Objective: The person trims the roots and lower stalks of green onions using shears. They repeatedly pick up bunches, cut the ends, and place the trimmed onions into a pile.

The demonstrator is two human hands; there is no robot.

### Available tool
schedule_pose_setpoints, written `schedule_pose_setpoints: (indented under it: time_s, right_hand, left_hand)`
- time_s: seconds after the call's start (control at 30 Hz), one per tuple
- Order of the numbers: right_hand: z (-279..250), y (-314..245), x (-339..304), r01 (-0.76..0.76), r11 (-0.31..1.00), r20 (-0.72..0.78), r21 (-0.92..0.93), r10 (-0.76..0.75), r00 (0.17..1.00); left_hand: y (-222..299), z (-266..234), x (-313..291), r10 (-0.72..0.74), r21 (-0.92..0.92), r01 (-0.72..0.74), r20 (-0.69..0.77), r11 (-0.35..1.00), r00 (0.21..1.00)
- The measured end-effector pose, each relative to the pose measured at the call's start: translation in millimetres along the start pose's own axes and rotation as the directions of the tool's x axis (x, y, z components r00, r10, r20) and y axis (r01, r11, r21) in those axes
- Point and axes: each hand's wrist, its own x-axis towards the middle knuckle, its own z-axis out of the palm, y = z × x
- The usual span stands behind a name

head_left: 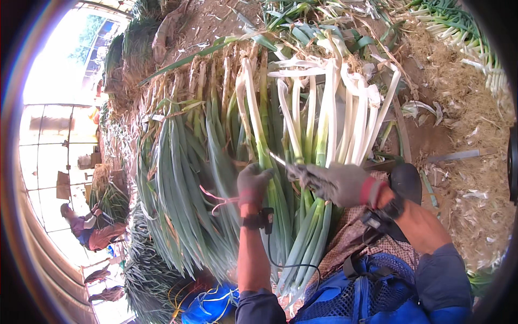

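Observation:
A wide heap of long green onions (183, 178) lies in front of me, leaves toward me and root ends away. My left hand (253, 184), in a grey glove with a pink cuff, is closed around one green onion (260, 135) whose stem is partly peeled to white. My right hand (342, 186), also gloved, is closed on a small knife (277, 159); its thin pale blade points left, near the left hand's stalk. Under and beyond the right hand lie several peeled green onions (329, 113) with white stems. The knife's handle is mostly hidden by the fingers.
Straw and peeled skins (464, 183) litter the ground at right, with a flat metal strip (461, 155). More green onions (458, 27) lie at the far right. Blue plastic (210, 303) sits lower left. Another person (94, 229) sits by a bundle at far left.

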Motion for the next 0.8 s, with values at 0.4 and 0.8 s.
schedule_pose_setpoints:
  time_s: [0.4,0.8]
  right_hand:
    - [21,1,21,0.066,0.989,-0.259,-0.134,-0.100,0.961]
    - [-9,3,70,-0.069,0.987,-0.269,-0.142,0.028,0.963]
  left_hand:
    - [-11,7,-1,0.029,0.100,-0.025,-0.042,0.995,0.999]
    - [-52,12,13,-0.183,-0.419,0.121,-0.110,0.900,0.977]
